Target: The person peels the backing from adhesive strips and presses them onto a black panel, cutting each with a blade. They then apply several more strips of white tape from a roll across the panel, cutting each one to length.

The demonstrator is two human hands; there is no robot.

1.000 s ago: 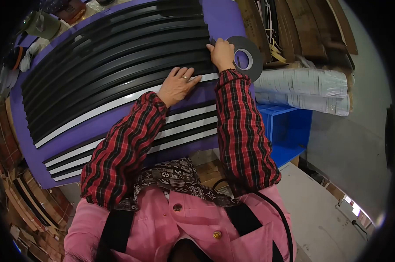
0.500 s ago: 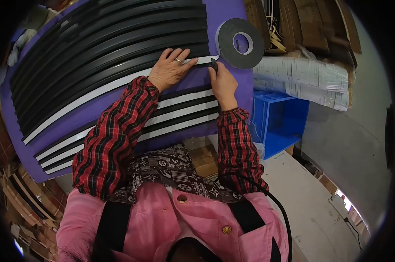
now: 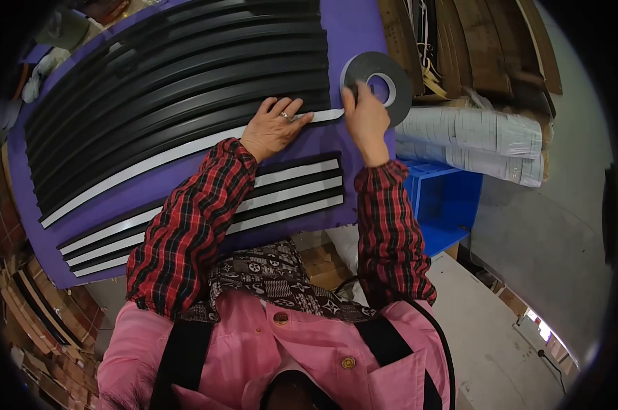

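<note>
A purple-covered table (image 3: pixel 353 31) carries many long curved black strips (image 3: pixel 186 68). One strip bears white tape (image 3: pixel 152 161) along its top. My left hand (image 3: pixel 275 130) lies flat on that strip near its right end, fingers spread, pressing the tape. A black roll of tape (image 3: pixel 380 76) with a white core stands at the table's right edge, and a white tail runs from it to the strip's end (image 3: pixel 329 115). My right hand (image 3: pixel 367 119) reaches up with its fingers closed on the roll's near edge. Three more white-taped strips (image 3: pixel 288 188) lie nearer to me.
A blue plastic crate (image 3: pixel 445 198) sits below the table's right edge. White wrapped bundles (image 3: pixel 473 130) and brown wooden pieces (image 3: pixel 473 41) are stacked to the right. More wood pieces (image 3: pixel 22 307) pile up at lower left. Grey floor (image 3: pixel 541 225) lies to the right.
Half a second ago my right hand was at the strip's end below the roll, holding something small and dark. It has moved up to the roll. My left hand stayed on the strip.
</note>
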